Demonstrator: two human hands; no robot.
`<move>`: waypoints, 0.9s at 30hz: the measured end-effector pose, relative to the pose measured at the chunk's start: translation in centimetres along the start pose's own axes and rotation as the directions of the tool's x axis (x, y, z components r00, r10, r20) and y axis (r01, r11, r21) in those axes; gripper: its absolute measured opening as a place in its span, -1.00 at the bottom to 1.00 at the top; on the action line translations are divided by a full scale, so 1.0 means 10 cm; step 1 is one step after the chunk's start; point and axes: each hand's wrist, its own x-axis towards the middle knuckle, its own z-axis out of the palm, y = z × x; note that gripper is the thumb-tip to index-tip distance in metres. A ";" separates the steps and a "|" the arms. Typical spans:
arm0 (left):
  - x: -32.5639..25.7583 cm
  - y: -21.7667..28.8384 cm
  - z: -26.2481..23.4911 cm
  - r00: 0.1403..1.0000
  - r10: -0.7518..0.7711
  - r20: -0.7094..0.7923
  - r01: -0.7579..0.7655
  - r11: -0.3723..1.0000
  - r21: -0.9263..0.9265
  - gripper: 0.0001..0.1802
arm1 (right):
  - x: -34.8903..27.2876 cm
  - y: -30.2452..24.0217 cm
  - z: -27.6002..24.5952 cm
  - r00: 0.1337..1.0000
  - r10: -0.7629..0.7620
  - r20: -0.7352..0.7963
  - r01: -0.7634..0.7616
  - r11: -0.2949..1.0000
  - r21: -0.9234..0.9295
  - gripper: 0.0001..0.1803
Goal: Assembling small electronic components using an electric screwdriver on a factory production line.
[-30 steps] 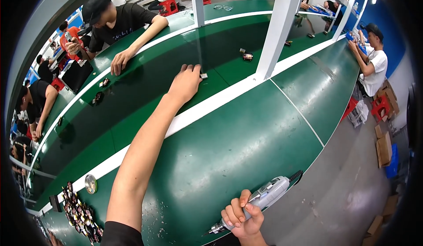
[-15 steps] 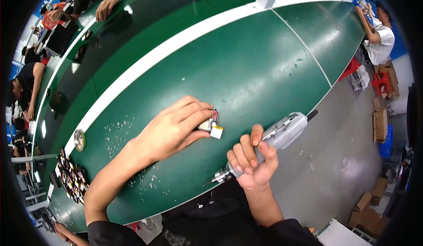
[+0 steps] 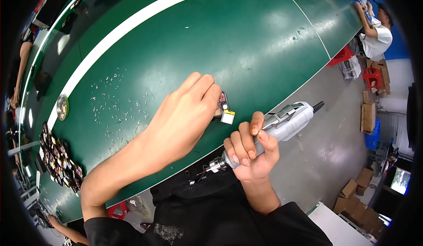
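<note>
A grey corded electric screwdriver (image 3: 288, 124) lies slantwise in my right hand (image 3: 255, 155), whose fingers are wrapped round its body. Its silver chuck and thin bit point down and left, over the table's near edge and my dark clothing. On the green table, my left hand (image 3: 187, 111) bends over a small open dark-cased electronic device (image 3: 223, 99). A small silver pouch battery (image 3: 228, 117) with yellow tape sticks out from its near side. The left fingers are curled down at the device's left part; the hand hides their tips and whatever they may pinch.
Small white slivers (image 3: 119, 100) are scattered left of my forearm. A round shallow dish (image 3: 62, 107) stands near the white strip, with a heap of similar dark devices (image 3: 59, 160) nearer me. A person (image 3: 376, 36) works at the far right; cartons (image 3: 368, 118) stand on the floor.
My left hand has drawn its fingers in and arched higher over the device, whose inside shows more. The screwdriver stays gripped in my right hand. The whole view has tilted down.
</note>
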 end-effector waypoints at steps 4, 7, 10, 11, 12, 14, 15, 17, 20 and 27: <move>0.01 -0.02 0.02 1.000 0.003 0.013 -0.004 0.994 0.105 -0.82 | -0.07 0.08 0.03 0.999 0.032 -0.034 -0.033 0.999 -0.026 -0.93; -0.06 0.00 0.08 0.997 0.072 -0.008 -0.071 0.989 0.130 -0.83 | -0.10 0.10 0.01 0.997 0.041 -0.071 -0.047 0.995 -0.092 -0.93; -0.19 0.10 0.18 0.988 0.157 -0.011 -0.153 0.973 0.175 -0.78 | -0.13 0.12 0.03 0.985 0.010 -0.170 -0.037 0.987 -0.157 -0.93; -0.22 0.13 0.21 0.977 0.212 -0.015 -0.204 0.955 0.218 -0.72 | -0.14 0.14 0.05 0.976 0.007 -0.217 -0.044 0.985 -0.166 -0.92; -0.24 0.15 0.21 0.978 0.209 -0.008 -0.203 0.957 0.210 -0.72 | -0.15 0.15 0.06 0.974 0.008 -0.228 -0.046 0.985 -0.164 -0.92; -0.25 0.19 0.22 0.962 0.264 -0.067 -0.241 0.939 0.245 -0.65 | -0.15 0.15 0.05 0.978 0.001 -0.207 -0.039 0.983 -0.177 -0.92; -0.24 0.14 0.25 0.934 0.344 -0.092 -0.293 0.889 0.351 -0.65 | -0.16 0.16 0.05 0.978 -0.002 -0.210 -0.035 0.984 -0.172 -0.91; -0.24 0.15 0.28 0.939 0.335 -0.083 -0.288 0.893 0.345 -0.62 | -0.16 0.14 0.03 0.978 0.000 -0.208 -0.041 0.980 -0.194 -0.92; -0.29 0.20 0.31 0.957 0.283 -0.065 -0.247 0.911 0.329 -0.59 | -0.15 0.08 0.02 0.990 0.035 -0.134 -0.061 0.978 -0.200 -0.92; -0.39 0.28 0.32 0.980 0.196 0.018 -0.191 0.926 0.325 -0.58 | 0.19 -0.58 0.19 0.972 -0.060 0.227 0.133 0.937 -0.323 -0.85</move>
